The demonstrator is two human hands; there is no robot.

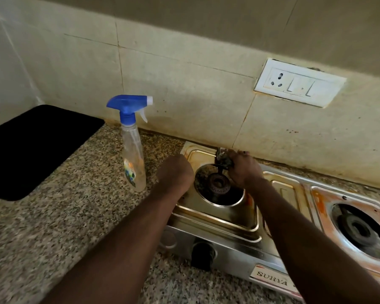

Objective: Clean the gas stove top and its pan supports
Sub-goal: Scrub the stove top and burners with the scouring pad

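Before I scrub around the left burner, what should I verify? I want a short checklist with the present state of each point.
1. No flame at the left burner: ok, none visible.
2. Black knob turned off: cannot tell.
3. Right hand grips the dark object: ok, fingers curl round it; its kind, cannot tell.
4. Left hand steadies the stove: cannot tell; it rests at the left edge.
5. Spray bottle upright, apart from the stove: ok.
6. Stove top clean: not ok, orange stains surround the right burner.
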